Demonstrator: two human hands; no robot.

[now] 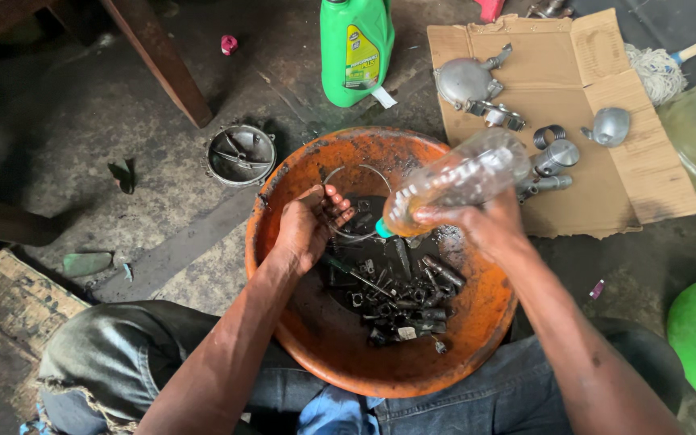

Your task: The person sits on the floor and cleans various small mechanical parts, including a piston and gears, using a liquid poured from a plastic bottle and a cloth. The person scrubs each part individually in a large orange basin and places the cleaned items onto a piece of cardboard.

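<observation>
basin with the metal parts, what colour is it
Orange, blackened with grime inside; the basin shows best in the head view.

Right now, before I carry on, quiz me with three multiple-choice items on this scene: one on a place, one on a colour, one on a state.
1. Where do the dark metal parts lie?
A. on the cardboard
B. in the basin
C. on the person's lap

2. What colour is the basin?
A. blue
B. white
C. orange

3. How is the clear bottle held by the right hand?
A. tipped, mouth down toward the basin
B. upright
C. lying on the floor

Key: 1 B, the parts are piled on the basin's floor; 2 C, its rim and wall are orange; 3 A, its mouth points down near the left hand.
</observation>
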